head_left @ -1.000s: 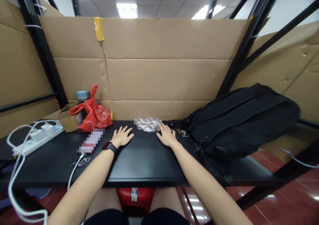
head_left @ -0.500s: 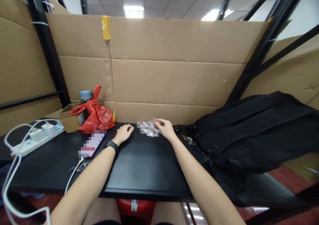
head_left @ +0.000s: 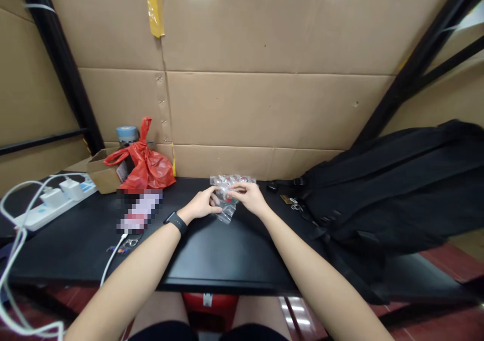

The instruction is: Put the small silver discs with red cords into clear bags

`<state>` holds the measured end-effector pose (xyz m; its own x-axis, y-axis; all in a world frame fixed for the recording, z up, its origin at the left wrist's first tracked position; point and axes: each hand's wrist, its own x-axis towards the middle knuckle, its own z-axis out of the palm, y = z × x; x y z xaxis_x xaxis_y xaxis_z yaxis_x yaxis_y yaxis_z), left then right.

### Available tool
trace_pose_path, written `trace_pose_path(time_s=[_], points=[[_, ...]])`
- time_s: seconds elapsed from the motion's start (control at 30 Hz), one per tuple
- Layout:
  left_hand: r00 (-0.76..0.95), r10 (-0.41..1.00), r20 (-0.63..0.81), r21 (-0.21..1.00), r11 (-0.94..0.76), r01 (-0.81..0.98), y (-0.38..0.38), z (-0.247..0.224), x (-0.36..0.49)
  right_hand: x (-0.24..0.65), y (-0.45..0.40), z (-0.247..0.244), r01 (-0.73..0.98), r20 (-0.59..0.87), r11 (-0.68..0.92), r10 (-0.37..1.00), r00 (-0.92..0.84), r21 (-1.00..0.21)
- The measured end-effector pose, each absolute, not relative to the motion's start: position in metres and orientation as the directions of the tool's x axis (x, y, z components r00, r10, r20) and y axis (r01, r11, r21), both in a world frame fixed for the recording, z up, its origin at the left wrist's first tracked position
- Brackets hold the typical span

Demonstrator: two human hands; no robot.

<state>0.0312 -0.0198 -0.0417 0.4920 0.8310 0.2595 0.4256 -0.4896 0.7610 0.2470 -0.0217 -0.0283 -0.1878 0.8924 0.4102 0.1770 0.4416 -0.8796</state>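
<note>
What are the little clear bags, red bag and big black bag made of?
The little bags look like clear plastic: shiny and crinkled. The red bag seems thin plastic: glossy wrinkles. The black bag looks like matte fabric, perhaps nylon: soft folds, little shine.

A black tabletop (head_left: 227, 260) carries clear packets (head_left: 235, 178), a phone (head_left: 142, 210) (cabled) and a backpack (head_left: 401, 190).
</note>
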Motion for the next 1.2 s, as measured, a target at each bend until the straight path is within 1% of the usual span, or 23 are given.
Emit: trace_pose_path(time_s=[0.1,0.2,0.27,0.3,0.33,0.4,0.47,0.5,0.57,0.67,0.73,0.8,0.87,0.97,1.03,1.1,1.17,1.2], points=[[0.543,0.805,0.239,0.801,-0.48,0.359,-0.022,-0.044,0.036,0.244,-0.026,-0.03,0.069,0.315,0.323,0.943,-0.104,-0.944],[0.571,0.787,0.232,0.804,-0.486,0.343,-0.024,-0.044,0.04,0.243,-0.026,-0.032,-0.106,0.185,0.176,0.979,-0.083,-0.979],[0.574,0.781,0.246,0.801,-0.497,0.333,-0.024,-0.044,0.042,0.244,-0.026,-0.032,-0.179,0.177,0.159,0.98,-0.087,-0.971],[0.573,0.78,0.252,0.802,-0.5,0.327,-0.024,-0.045,0.042,0.245,-0.026,-0.031,-0.171,0.201,0.186,0.977,-0.074,-0.968],[0.572,0.779,0.256,0.803,-0.501,0.323,-0.024,-0.045,0.043,0.246,-0.026,-0.03,-0.124,0.245,0.237,0.968,-0.056,-0.964],[0.575,0.777,0.256,0.801,-0.503,0.323,-0.024,-0.046,0.043,0.249,-0.026,-0.027,0.058,0.382,0.383,0.924,-0.031,-0.922],[0.56,0.787,0.26,0.799,-0.5,0.333,-0.024,-0.046,0.043,0.25,-0.026,-0.023,0.235,0.52,0.51,0.854,-0.024,-0.828],[0.546,0.796,0.262,0.806,-0.492,0.33,-0.025,-0.047,0.044,0.251,-0.026,-0.022,0.279,0.565,0.547,0.825,-0.021,-0.789],[0.525,0.811,0.259,0.843,-0.455,0.287,-0.025,-0.047,0.045,0.251,-0.026,-0.02,0.289,0.602,0.575,0.798,0.008,-0.765],[0.517,0.82,0.245,0.912,-0.377,0.164,-0.024,-0.046,0.049,0.253,-0.026,-0.018,0.28,0.618,0.591,0.786,0.012,-0.757],[0.479,0.837,0.264,0.923,-0.364,0.128,-0.024,-0.045,0.051,0.254,-0.026,-0.018,0.293,0.64,0.611,0.768,0.005,-0.735],[0.402,0.862,0.309,0.905,-0.396,0.154,-0.022,-0.043,0.053,0.255,-0.025,-0.018,0.294,0.646,0.617,0.763,0.003,-0.73],[0.306,0.883,0.356,0.881,-0.427,0.206,-0.021,-0.041,0.054,0.254,-0.024,-0.019,0.262,0.619,0.598,0.785,-0.005,-0.757],[0.193,0.908,0.372,0.889,-0.408,0.207,-0.02,-0.038,0.053,0.252,-0.022,-0.024,0.199,0.563,0.561,0.825,-0.054,-0.803],[0.171,0.914,0.367,0.903,-0.395,0.172,-0.021,-0.037,0.052,0.25,-0.021,-0.028,0.166,0.527,0.538,0.843,-0.11,-0.826],[0.192,0.912,0.361,0.905,-0.393,0.165,-0.022,-0.036,0.051,0.249,-0.021,-0.031,0.13,0.486,0.506,0.86,-0.156,-0.853],[0.184,0.906,0.381,0.888,-0.414,0.198,-0.024,-0.034,0.051,0.247,-0.021,-0.033,0.082,0.444,0.459,0.882,-0.157,-0.885],[0.151,0.897,0.415,0.868,-0.44,0.229,-0.026,-0.032,0.051,0.246,-0.022,-0.033,0.058,0.424,0.435,0.894,-0.142,-0.898]])
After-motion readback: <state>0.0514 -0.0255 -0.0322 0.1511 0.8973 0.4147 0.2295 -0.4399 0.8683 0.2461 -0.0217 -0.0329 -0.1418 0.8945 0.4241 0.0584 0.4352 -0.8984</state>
